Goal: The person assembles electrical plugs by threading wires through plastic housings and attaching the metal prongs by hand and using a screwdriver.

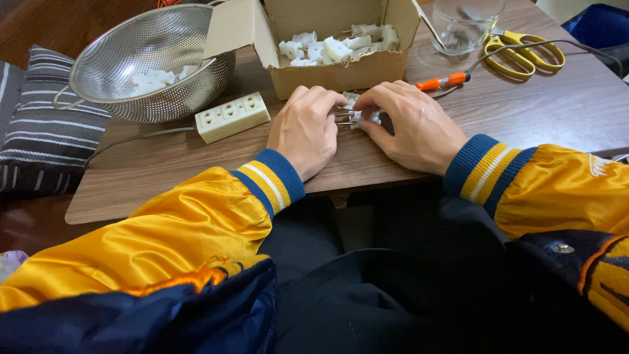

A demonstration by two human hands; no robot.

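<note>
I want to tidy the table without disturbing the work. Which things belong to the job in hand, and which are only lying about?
In use:
left hand
right hand
white plug
box of plugs
colander

Lying about:
scissors
screwdriver
glass
power strip
cushion

My left hand (305, 131) and right hand (409, 124) meet at centre, knuckles up, fingers curled inward with tips nearly touching in a pinching grip. Both forearms angle in from the sides, wrists low.
</note>
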